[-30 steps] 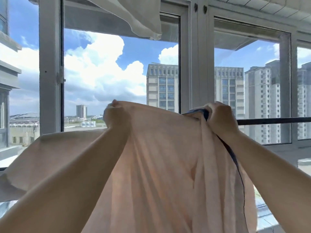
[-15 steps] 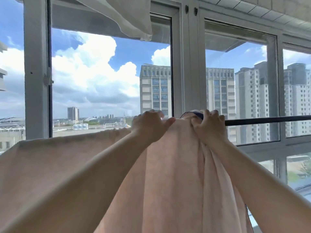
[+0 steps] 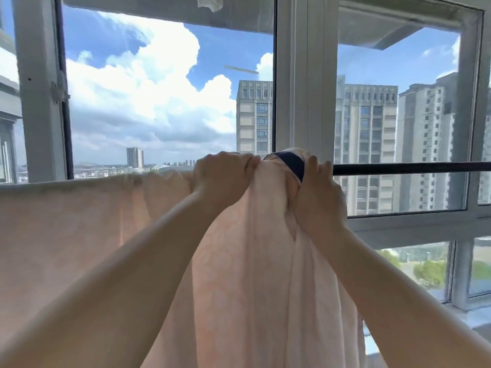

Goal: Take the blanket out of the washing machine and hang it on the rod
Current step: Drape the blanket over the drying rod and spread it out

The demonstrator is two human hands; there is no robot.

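Window frame: white metal mullions and sashes span the full view, with sky, cloud and high-rise blocks behind the glass.

Blanket: pale pink fabric, the largest item in the foreground. It is draped over the rod; its top edge runs level from the left border to the hands, then bunches into a raised fold at centre. Below that fold it hangs in long vertical pleats to the bottom edge. A dark navy trim shows at the peak of the bunched part, lying just beside the right thumb.

Rod: thin, dark, horizontal, bare from the right hand to the right border. Leftward it is covered by the blanket.

Both forearms are bare and reach up and forward from the lower corners, converging at the rod.

Left hand: knuckles up, wrist bent slightly, fingers clenched over the top fold of blanket at rod height.

Right hand: back of hand toward the camera, fingers curled over the rod and the bunched blanket, gripping the fabric just right of the trim. The hands are near each other, not touching.

Small white cloth: hangs at the top edge, mostly cropped.
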